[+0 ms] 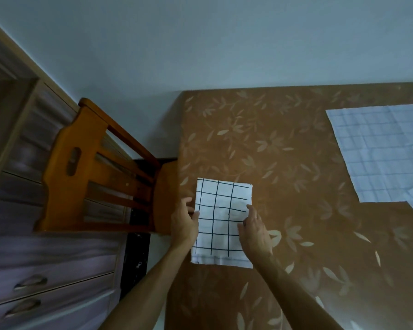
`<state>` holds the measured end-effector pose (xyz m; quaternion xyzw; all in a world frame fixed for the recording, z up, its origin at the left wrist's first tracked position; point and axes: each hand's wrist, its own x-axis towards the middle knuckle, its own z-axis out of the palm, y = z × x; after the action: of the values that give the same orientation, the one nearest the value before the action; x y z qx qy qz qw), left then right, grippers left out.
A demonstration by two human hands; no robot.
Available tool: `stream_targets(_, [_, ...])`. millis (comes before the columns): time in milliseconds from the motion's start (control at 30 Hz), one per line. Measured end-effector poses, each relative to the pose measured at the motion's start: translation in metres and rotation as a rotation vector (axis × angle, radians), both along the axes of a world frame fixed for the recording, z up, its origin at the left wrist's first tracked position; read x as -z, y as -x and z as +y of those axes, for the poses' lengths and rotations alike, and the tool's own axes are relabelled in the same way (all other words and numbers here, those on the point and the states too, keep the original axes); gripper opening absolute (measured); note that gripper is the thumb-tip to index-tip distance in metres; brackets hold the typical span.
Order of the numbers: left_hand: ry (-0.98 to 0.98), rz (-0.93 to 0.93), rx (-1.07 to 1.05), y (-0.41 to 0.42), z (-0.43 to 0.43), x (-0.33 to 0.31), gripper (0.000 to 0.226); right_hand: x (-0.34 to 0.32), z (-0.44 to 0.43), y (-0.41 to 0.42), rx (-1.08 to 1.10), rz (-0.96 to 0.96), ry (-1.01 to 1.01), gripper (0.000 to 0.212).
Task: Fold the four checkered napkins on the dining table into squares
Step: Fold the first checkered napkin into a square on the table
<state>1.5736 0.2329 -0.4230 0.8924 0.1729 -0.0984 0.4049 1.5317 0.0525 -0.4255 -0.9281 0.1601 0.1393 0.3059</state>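
While the left hand (184,222) and right hand (254,231) touch it, the folded napkin (221,222) lies by the table's (296,163) left edge.
Part of its right side hides under the right hand, lying loose on it; whether the left hand grips, I cannot tell. More checked cloth (379,153) is cut off at the right. The brown leafy table stands by a pale wall (224,44) and a wooden chair (93,167). The napkin's long side runs from near edge to far edge.
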Motion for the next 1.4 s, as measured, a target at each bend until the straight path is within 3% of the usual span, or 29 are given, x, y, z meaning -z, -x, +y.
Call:
stream_targets(400, [0.075,-0.06,-0.148,-0.099,0.02,0.007,0.031,0.009,0.004,-0.103,-0.021,-0.18,-0.074,0.044])
stream_targets(500, [0.055,-0.077,-0.139,-0.105,0.024,0.015,0.031,0.012,0.005,-0.117,-0.061,-0.23,-0.005,0.048])
stream_targets(567, [-0.158,-0.141,-0.02,-0.103,0.027,0.022,0.037,0.015,0.009,-0.122,-0.109,-0.315,0.133,0.053])
stream_targets(667, [-0.529,-0.322,0.349,-0.1,0.028,0.031,0.05,0.015,0.021,-0.129,-0.239,-0.35,0.238,0.057])
stream_targets(733, [-0.621,-0.399,0.604,-0.102,0.026,0.038,0.051,0.02,0.03,-0.135,-0.406,-0.333,0.288,0.06])
stream_targets(867, [-0.698,-0.247,0.81,-0.103,0.022,0.049,0.063,0.037,0.038,-0.143,-0.616,-0.209,0.304,0.061])
stream_targets(1033, [-0.737,-0.088,0.686,-0.101,0.024,0.051,0.074,0.035,0.02,-0.159,-0.584,-0.1,0.379,0.068])
stream_targets(1400, [-0.807,-0.101,0.636,-0.141,0.003,0.032,0.075,0.022,0.006,-0.181,-0.574,-0.009,0.44,0.069])
